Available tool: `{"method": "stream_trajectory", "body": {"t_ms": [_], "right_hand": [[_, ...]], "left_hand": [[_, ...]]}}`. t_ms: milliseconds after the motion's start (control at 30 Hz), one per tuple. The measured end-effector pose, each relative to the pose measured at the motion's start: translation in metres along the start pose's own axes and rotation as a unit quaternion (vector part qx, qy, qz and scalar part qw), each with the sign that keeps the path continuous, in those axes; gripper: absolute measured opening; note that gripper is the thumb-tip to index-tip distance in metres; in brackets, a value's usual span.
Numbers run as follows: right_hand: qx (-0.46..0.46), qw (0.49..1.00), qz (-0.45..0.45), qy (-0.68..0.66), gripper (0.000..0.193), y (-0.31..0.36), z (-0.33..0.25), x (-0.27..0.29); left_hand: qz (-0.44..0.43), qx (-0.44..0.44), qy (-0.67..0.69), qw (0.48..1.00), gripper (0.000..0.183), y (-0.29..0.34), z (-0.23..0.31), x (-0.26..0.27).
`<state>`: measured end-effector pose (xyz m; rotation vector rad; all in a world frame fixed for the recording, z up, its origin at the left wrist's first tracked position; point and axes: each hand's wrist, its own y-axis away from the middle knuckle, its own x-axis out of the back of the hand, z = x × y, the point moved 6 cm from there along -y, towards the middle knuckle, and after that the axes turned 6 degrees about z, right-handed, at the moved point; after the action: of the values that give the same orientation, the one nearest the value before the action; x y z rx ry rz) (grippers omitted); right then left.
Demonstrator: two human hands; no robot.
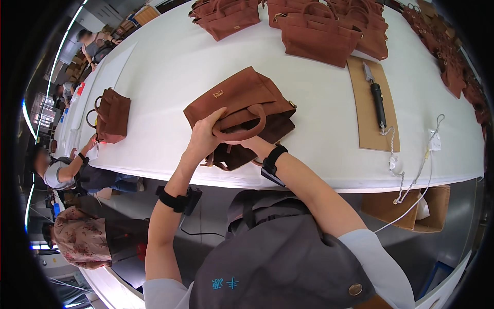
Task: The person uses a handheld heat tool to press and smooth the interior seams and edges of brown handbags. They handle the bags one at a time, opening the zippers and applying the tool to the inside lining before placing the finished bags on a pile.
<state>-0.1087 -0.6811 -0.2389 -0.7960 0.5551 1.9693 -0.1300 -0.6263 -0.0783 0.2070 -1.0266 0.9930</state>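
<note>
A reddish-brown handbag (234,98) lies tipped on the white table in front of me, its opening turned toward my body. My left hand (207,133) grips the bag's edge beside the base of a handle, thumb on the outer leather. The rounded handle (261,123) arches over the opening toward me. Beneath that handle, my right hand (251,142) reaches into the bag's dark opening, and its fingers are hidden there. Both wrists wear black straps with small devices.
Several similar brown bags (319,38) stand along the far side, and one bag (114,116) sits at left by a co-worker (67,172). On a cardboard sheet (368,129) at right lies a black-handled iron-like tool (378,105) with cord. A cardboard box (437,208) stands below the table edge.
</note>
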Motion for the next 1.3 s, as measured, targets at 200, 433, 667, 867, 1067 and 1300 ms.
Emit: {"method": "stream_trajectory", "body": {"t_ms": [200, 433, 667, 867, 1067, 1300], "right_hand": [[0.057, 0.781, 0.051, 0.619, 0.014, 0.039, 0.014, -0.041], [0.177, 0.792, -0.009, 0.584, 0.008, 0.046, 0.037, -0.070], [0.380, 0.536, 0.070, 0.751, 0.016, 0.048, -0.022, -0.091], [0.308, -0.267, 0.151, 0.900, 0.043, 0.099, -0.072, -0.078], [0.182, -0.083, 0.037, 0.979, 0.045, 0.075, -0.009, -0.013], [0.327, -0.163, 0.116, 0.924, 0.036, 0.131, -0.087, -0.091]], "left_hand": [[0.010, -0.042, -0.171, 0.984, 0.059, 0.005, -0.004, -0.015], [0.164, -0.108, -0.223, 0.955, 0.057, -0.001, 0.002, -0.020], [0.136, 0.019, -0.151, 0.979, 0.037, -0.039, -0.008, -0.010], [0.127, 0.009, -0.120, 0.985, 0.035, -0.051, -0.008, -0.010], [0.108, 0.043, -0.100, 0.988, 0.032, -0.060, 0.000, -0.034], [0.097, 0.048, -0.125, 0.986, 0.031, -0.068, 0.014, -0.034]]}}
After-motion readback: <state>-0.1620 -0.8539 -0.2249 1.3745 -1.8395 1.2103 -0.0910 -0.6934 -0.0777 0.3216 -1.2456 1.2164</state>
